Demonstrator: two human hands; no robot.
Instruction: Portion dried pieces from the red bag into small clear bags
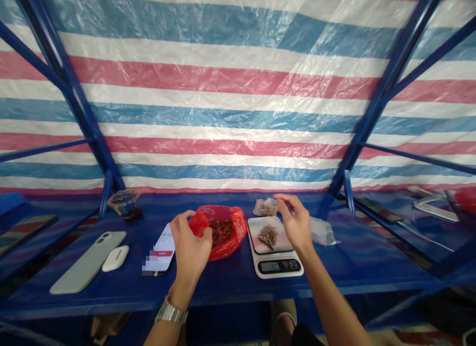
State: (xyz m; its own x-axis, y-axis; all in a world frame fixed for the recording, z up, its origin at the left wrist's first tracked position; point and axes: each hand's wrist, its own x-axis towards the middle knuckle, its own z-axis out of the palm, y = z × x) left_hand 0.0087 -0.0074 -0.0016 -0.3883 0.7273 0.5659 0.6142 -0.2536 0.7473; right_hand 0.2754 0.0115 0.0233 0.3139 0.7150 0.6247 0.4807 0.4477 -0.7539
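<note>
My left hand point(189, 247) is at the left side of a red plastic bag point(232, 244), its fingers and thumb closed on the bag's rim. Inside the bag lie loose reddish-brown bits point(222, 230), partly covered by my thumb. My right hand point(295, 222) hovers over the right edge of a white digital scale point(275, 267), index finger and thumb loosely apart with nothing visible between them. On the scale's plate rests a small clear bag point(268, 237) of brown dried material. Just behind the scale sits a filled zip bag point(266, 207), close to my right fingertips.
Clear plastic bags point(323, 231) lie right of the scale. To the left are a lit phone point(165, 244), a pale phone point(89, 261), a white earbud case point(116, 258) and a plastic cup point(126, 204) with dark contents. Blue metal posts point(366, 123) frame a striped tarp point(230, 103).
</note>
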